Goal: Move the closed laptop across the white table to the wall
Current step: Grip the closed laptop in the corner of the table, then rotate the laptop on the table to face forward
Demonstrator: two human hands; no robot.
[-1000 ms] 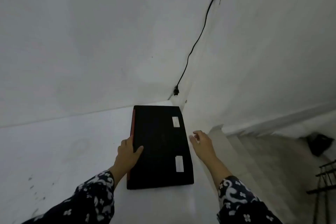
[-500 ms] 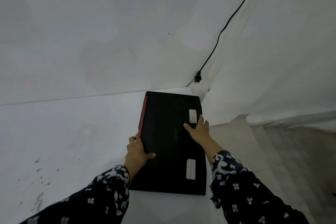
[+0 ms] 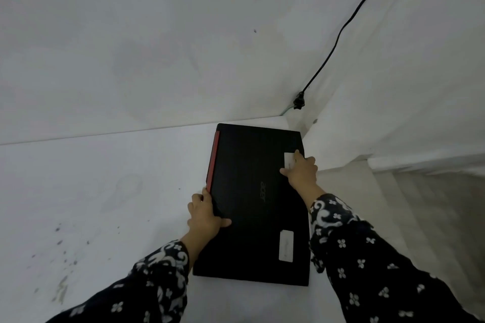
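Note:
A closed black laptop (image 3: 252,191) with a red strip on its left edge and two white stickers lies flat on the white table (image 3: 105,191). Its far end sits close to the white wall (image 3: 157,47) in the room's corner. My left hand (image 3: 204,214) grips the laptop's left edge, thumb on the lid. My right hand (image 3: 300,172) holds the right edge near the far sticker, fingers spread over the lid. Both sleeves are dark with a white flower print.
A black cable (image 3: 341,31) runs down the right wall to a plug (image 3: 298,103) in the corner just beyond the laptop. The table's right edge drops to a pale floor (image 3: 420,217). Dark specks (image 3: 63,244) mark the table at the left.
My right hand came from the air beside the laptop onto its right edge, then slid further along it. The laptop lies nearer the wall corner. My left hand kept its grip.

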